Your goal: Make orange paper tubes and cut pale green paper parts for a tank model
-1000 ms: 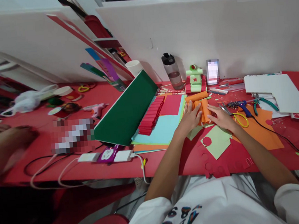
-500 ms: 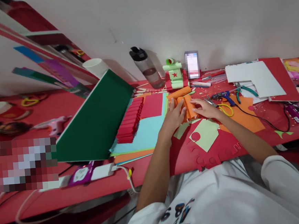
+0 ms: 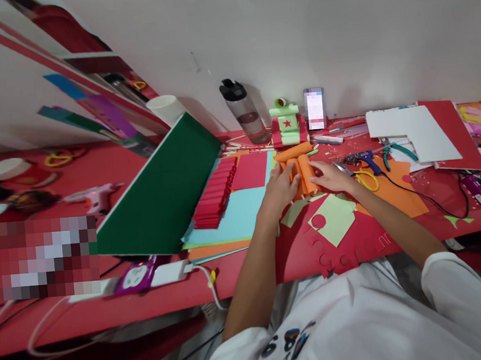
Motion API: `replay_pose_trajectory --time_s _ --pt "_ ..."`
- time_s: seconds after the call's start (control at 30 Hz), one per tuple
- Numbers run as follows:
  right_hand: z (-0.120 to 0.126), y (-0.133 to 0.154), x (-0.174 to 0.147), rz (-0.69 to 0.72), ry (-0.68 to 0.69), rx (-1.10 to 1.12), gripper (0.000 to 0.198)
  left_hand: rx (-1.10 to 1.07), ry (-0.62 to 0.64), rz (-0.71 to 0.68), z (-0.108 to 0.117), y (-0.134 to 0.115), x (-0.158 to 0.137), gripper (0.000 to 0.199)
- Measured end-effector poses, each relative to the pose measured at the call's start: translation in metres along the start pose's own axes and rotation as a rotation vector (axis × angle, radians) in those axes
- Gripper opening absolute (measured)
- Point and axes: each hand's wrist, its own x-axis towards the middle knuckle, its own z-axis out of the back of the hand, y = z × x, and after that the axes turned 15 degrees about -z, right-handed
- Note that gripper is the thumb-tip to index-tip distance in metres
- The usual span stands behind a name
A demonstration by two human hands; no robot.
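Observation:
Between my hands on the red table is a piece of orange rolled paper (image 3: 307, 175), made of several tubes side by side with one tube lying across the far end. My left hand (image 3: 280, 189) grips it from the left, its fingers curled over the tubes. From the right, my right hand (image 3: 331, 176) holds the tube's edge with its fingertips; part of the grip is hidden. Just beyond stands a light green paper roll figure (image 3: 287, 123) with a red star and red sides. Pale green paper scraps (image 3: 333, 220) lie nearer my body, over cut red paper.
At left, a green board (image 3: 159, 203) leans beside stacked coloured sheets and pleated red paper (image 3: 214, 193). A bottle (image 3: 247, 115) and a phone (image 3: 315, 107) stand by the wall. Right are yellow-handled scissors (image 3: 366, 180), a blue glue gun (image 3: 366, 159) with cord, pliers (image 3: 403, 153) and white boards (image 3: 415, 133).
The camera view has shifted slightly, so the whole scene sits a little further right. Both hands stay on the orange paper rolls with hardly any visible movement.

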Motion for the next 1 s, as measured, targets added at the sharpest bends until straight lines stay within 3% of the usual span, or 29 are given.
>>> replay_pose_trajectory --time_s 0.27,0.53,0.73,0.87,1.0 --pt "-0.009 -0.002 0.003 0.060 0.000 -0.019 0.058 0.025 0.057 0.017 0.005 -0.012 0.000 0.059" --pt "-0.013 -0.003 -0.001 0.053 0.006 0.033 0.057 0.024 0.091 0.040 0.009 -0.009 0.000 0.060" --pt "0.014 -0.001 -0.016 0.073 -0.011 0.042 0.054 0.071 0.065 0.083 0.024 -0.007 0.000 0.061" --pt "0.040 -0.008 -0.025 0.103 -0.017 0.102 0.043 0.161 0.061 0.048 0.043 -0.001 0.024 0.057" --pt "0.052 -0.015 -0.030 0.109 -0.066 0.198 0.031 0.245 0.158 0.015 0.052 0.009 0.075 0.055"
